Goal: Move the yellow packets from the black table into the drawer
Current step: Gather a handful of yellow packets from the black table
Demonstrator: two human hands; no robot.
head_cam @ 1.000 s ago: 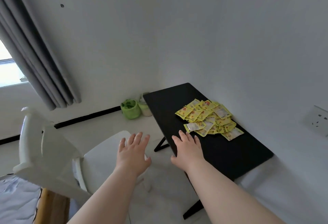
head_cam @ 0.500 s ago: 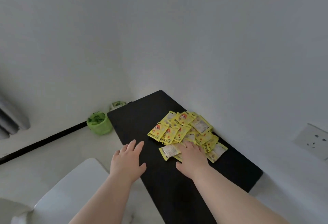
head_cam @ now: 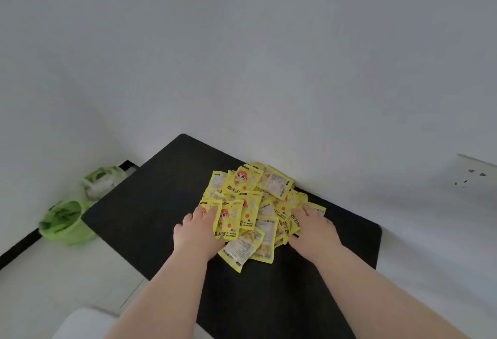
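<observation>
Black desk (head_cam: 150,220) by a white wall (head_cam: 269,69) carries the heaped packets (head_cam: 250,199); left hand (head_cam: 197,233) and right hand (head_cam: 313,231) flank them, uncurled fingers (head_cam: 212,211) resting on the heap's sides

Floor clutter and wall fittings in a white room

At the left edge a lime-green bin (head_cam: 66,224) stands on the pale floor (head_cam: 53,285), a bag-lined white container (head_cam: 103,180) just behind it, beside a black skirting strip (head_cam: 16,252); a wall socket (head_cam: 476,174) sits at far right; a white chair seat (head_cam: 80,324) shows at lower left.
</observation>
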